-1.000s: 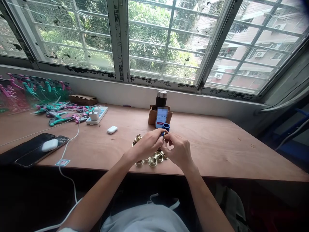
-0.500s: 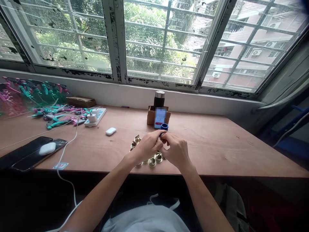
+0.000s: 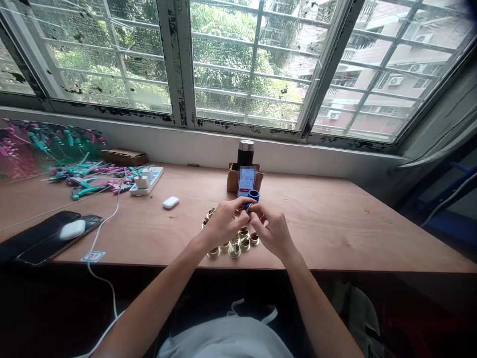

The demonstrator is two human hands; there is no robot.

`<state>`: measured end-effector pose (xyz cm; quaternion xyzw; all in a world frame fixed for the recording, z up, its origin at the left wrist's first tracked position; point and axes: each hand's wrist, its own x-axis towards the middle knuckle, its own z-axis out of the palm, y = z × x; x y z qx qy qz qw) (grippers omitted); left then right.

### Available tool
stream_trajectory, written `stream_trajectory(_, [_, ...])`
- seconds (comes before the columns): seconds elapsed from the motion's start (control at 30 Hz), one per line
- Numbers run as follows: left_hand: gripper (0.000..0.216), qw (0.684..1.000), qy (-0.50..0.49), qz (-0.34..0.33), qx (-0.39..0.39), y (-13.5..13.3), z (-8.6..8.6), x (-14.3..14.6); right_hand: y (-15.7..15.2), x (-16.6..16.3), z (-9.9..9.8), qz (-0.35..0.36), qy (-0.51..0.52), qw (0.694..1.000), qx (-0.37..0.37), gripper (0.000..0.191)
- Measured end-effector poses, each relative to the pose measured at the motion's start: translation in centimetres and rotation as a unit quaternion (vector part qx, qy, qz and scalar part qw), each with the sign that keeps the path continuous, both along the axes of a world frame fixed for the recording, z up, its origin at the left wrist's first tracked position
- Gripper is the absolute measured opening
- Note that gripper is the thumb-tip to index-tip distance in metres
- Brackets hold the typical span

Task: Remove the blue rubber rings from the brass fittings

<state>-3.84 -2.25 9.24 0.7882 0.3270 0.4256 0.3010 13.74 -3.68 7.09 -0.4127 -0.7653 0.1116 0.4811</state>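
Observation:
My left hand [image 3: 223, 223] and my right hand [image 3: 271, 227] meet above the wooden desk [image 3: 335, 228], fingers pinched together around a small blue piece [image 3: 247, 205] between them. What else sits inside the pinch is hidden. Just below and in front of the hands lies a cluster of several small brass fittings [image 3: 238, 243] on the desk. A blue ring [image 3: 254, 195] stands just behind the fingertips, in front of a phone [image 3: 247, 181] propped against a small cardboard box [image 3: 233, 180].
A dark flask [image 3: 245, 151] stands behind the box. White earbuds case [image 3: 170, 202], a power strip [image 3: 147, 180] with a white cable, two dark phones [image 3: 44, 236] and a heap of teal and pink tools [image 3: 78, 176] lie at the left. Windows run along the back.
The hands have risen slightly and shifted a little apart, uncovering more of the brass fittings below. The pinched blue piece shows between the fingertips again.

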Motion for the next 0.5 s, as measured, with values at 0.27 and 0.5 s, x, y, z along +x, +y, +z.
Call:
stream_trajectory(0.27, [0.041, 0.998, 0.032, 0.031, 0.033, 0.21, -0.10, -0.24, 0.16, -0.56, 0.08, 0.050, 0.126, 0.987, -0.088, 0.024])
stream_trajectory(0.5, [0.049, 0.999, -0.004, -0.007, 0.039, 0.00, 0.07, 0.00, 0.54, -0.50, -0.50, 0.072, 0.236, 0.962, -0.120, 0.024])
